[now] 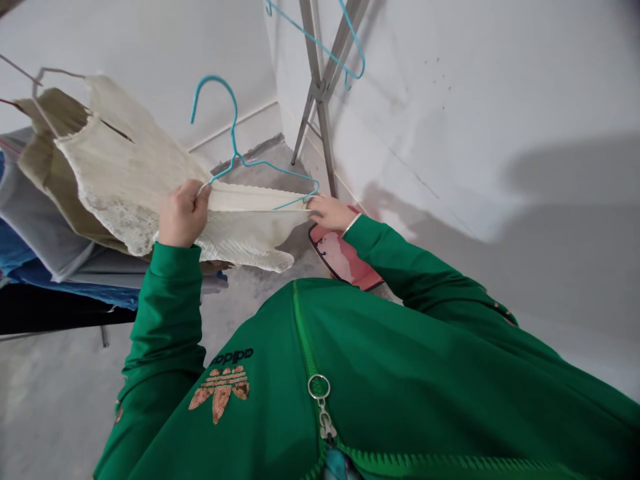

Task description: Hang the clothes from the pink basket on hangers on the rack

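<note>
A white garment (240, 237) is stretched sideways between my two hands. My left hand (183, 212) is closed around its left edge, close to the left arm of a blue hanger (236, 133). On the other side, the fingers of my right hand (330, 213) pinch the garment's right edge at the hanger's right end. The hanger's hook points up and to the left, and its shoulders reach into the garment's opening. Part of the hanger's lower bar is covered by cloth. Right beside my left hand hangs a cream lace top (125, 160).
Olive, grey and blue clothes (50, 200) hang at the left behind the lace top. A metal folding rack (320, 90) stands in the corner, with another blue hanger (350, 63) on it. Below my right hand, a pink item with dark edging (345, 257) is partly hidden.
</note>
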`<state>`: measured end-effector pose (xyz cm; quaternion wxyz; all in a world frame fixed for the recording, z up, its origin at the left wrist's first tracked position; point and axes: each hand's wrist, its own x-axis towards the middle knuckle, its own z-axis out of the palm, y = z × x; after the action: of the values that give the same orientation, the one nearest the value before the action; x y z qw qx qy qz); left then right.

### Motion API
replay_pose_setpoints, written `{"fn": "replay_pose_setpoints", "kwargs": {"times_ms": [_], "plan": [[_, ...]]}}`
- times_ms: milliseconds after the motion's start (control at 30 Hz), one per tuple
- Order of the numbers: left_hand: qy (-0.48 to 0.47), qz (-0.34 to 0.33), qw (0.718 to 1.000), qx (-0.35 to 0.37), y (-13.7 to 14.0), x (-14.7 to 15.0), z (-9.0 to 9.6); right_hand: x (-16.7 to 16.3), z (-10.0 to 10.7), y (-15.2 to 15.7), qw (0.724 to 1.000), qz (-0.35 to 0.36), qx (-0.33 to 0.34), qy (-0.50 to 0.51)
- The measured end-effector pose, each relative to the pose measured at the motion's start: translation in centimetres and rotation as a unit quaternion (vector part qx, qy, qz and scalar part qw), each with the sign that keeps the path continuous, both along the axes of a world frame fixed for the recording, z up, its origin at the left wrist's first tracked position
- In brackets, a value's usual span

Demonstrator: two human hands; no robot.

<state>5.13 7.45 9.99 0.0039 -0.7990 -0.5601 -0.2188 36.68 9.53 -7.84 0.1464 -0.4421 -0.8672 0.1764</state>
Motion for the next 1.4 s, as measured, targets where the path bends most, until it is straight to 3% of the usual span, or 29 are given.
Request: {"fn": "replay_pose_setpoints", "kwargs": {"times_ms": [133,233,333,400,567,700,800,900,1067,1200,1400], "plan": [[0.06,-0.002,0.998,0.014,0.1,-0.8,-2.1,3.0,0.2,0.1,0.988,-0.066,0.049,0.133],[0.082,0.016,0.996,0.033,0.2,-0.5,-3.2,3.9,1.7,-1.2,0.969,-0.049,0.042,0.239],[0.053,0.04,0.996,0.054,0.5,-0.3,-3.3,4.0,3.6,-2.8,0.941,-0.019,0.0,0.339],[0.021,0.04,0.997,0.062,0.6,-0.2,-3.0,4.0,4.4,-3.3,0.927,-0.041,0.016,0.371],[-0.019,-0.005,0.998,0.058,0.6,0.2,-2.1,3.7,4.6,-1.4,0.967,-0.059,0.108,0.223],[-0.014,-0.02,0.997,0.068,0.3,0.6,-1.8,2.5,4.2,0.4,0.982,-0.044,0.112,0.142],[-0.017,-0.033,0.998,0.044,0.3,0.0,-1.6,1.9,4.8,0.5,0.978,-0.041,0.088,0.187],[-0.034,-0.06,0.997,-0.024,0.8,-1.4,-1.8,2.0,6.1,-0.2,0.956,-0.068,0.069,0.278],[-0.062,-0.091,0.985,-0.133,1.3,-3.6,-3.5,3.1,9.0,-1.2,0.933,-0.109,0.084,0.332],[-0.108,-0.091,0.983,-0.121,1.4,-3.9,-4.4,4.0,10.2,-1.5,0.934,-0.1,0.062,0.338],[-0.146,-0.064,0.984,-0.074,1.4,-3.3,-3.9,5.4,9.9,-1.9,0.92,-0.122,0.012,0.373]]}}
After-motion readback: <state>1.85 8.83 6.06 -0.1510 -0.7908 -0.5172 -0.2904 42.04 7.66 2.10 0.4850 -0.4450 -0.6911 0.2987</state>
